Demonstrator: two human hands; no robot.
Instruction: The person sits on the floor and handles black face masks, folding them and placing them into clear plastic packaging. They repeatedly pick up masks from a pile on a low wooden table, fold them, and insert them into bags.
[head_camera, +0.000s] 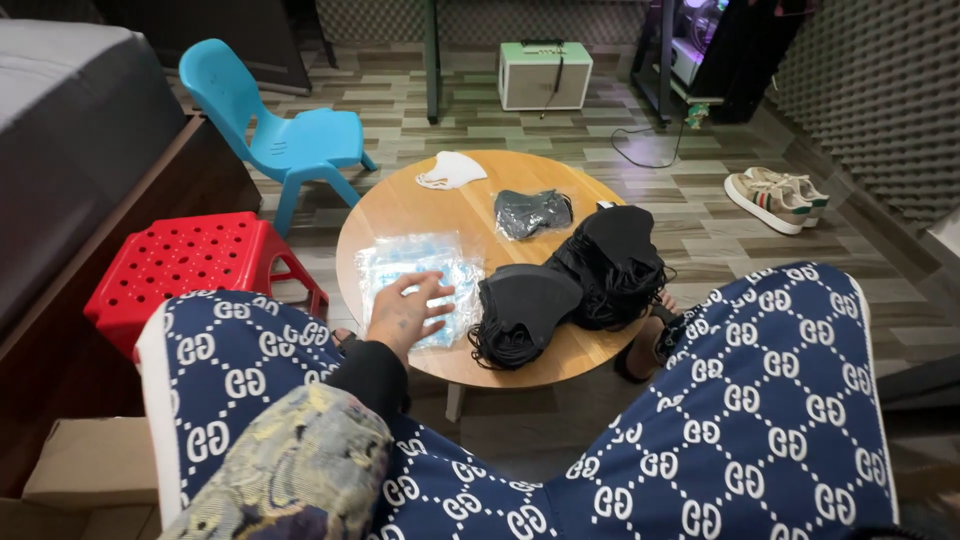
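My left hand (408, 310) reaches out over the near left part of a small round wooden table (400, 210), fingers spread, resting on a stack of clear plastic bags (415, 262). To its right lie two heaps of black face masks (525, 310), the farther heap (615, 262) being larger. A dark mask in a clear bag (532, 213) sits near the table's middle. A white mask (450, 170) lies at the far edge. My right hand is out of sight. My knees in blue patterned trousers (760, 400) fill the foreground.
A red plastic stool (190, 262) stands left of the table and a blue plastic chair (285, 135) behind it. A cardboard box (95, 462) sits at the lower left. A pair of sneakers (775, 197) lies on the floor at right. A small white amplifier (545, 75) stands at the back.
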